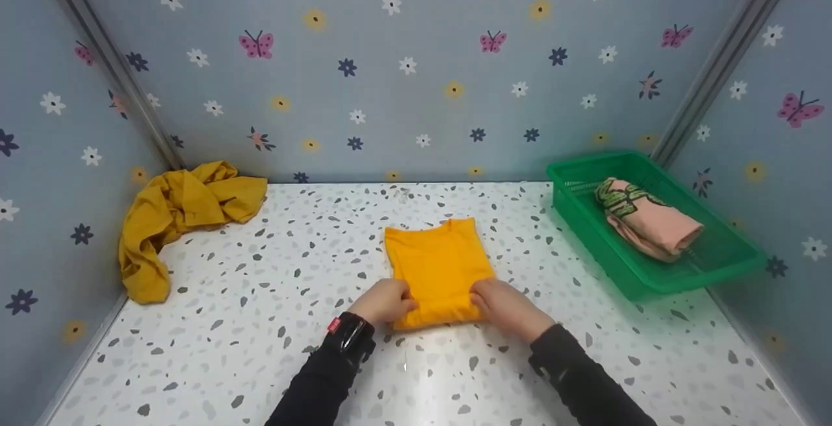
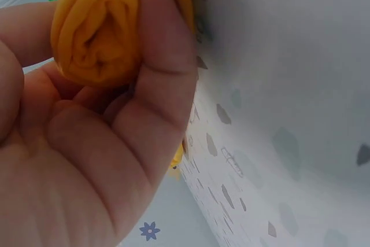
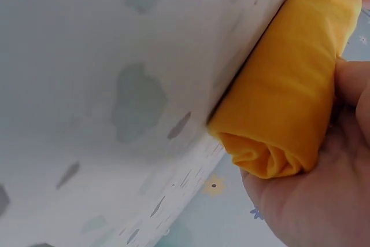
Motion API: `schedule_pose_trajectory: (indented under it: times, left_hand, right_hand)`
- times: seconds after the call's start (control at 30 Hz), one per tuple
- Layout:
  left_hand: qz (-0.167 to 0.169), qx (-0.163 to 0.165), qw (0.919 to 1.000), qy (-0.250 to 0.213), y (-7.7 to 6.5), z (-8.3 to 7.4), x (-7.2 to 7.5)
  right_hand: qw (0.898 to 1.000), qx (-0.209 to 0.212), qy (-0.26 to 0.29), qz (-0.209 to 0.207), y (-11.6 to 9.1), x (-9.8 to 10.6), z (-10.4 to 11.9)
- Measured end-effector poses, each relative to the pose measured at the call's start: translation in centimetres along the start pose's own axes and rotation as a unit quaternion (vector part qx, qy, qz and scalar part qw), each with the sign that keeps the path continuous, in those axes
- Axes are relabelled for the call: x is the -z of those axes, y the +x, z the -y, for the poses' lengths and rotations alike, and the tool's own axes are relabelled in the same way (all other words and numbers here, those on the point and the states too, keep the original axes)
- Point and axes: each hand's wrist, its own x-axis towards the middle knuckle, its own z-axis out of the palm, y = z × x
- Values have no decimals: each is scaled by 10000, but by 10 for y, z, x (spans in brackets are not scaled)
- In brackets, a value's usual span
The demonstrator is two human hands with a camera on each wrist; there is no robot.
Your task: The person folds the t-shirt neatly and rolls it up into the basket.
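A yellow-orange cloth garment point(image 1: 441, 263) lies on the speckled table in front of me, its near edge rolled into a thick tube and the far part flat. My left hand point(image 1: 385, 301) grips the left end of the roll; in the left wrist view the fingers curl round the spiral end of the cloth point(image 2: 98, 41). At the opposite end my right hand point(image 1: 510, 307) holds the roll, thumb on top. The right wrist view shows the rolled cloth point(image 3: 283, 79) lying along the palm, close against the table top.
A green plastic basket point(image 1: 588, 237) stands at the right, with a rolled pink garment point(image 1: 656, 221) printed in green inside. Crumpled mustard cloth point(image 1: 188, 205) lies at the back left against the wall. Flower-patterned walls point(image 1: 416, 101) enclose the table on three sides.
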Motion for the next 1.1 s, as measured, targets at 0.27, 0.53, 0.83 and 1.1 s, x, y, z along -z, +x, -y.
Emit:
schedule_pose_trajectory:
  times: [0.27, 0.53, 0.83, 1.1]
  left_hand:
    - [32, -30, 10000, 74, 1, -2, 0]
    - [54, 29, 9999, 118, 3, -2, 1]
    - [-6, 90, 9999, 95, 3, -3, 2]
    - [-47, 134, 9998, -126, -1, -2, 2]
  right_hand:
    - [9964, -63, -783, -324, -8, 4, 12]
    - [9815, 853, -1454, -911, -17, 11, 36]
    - [9691, 1051, -2101, -752, -23, -5, 36]
    - [9788, 819, -1834, -394, -18, -6, 32]
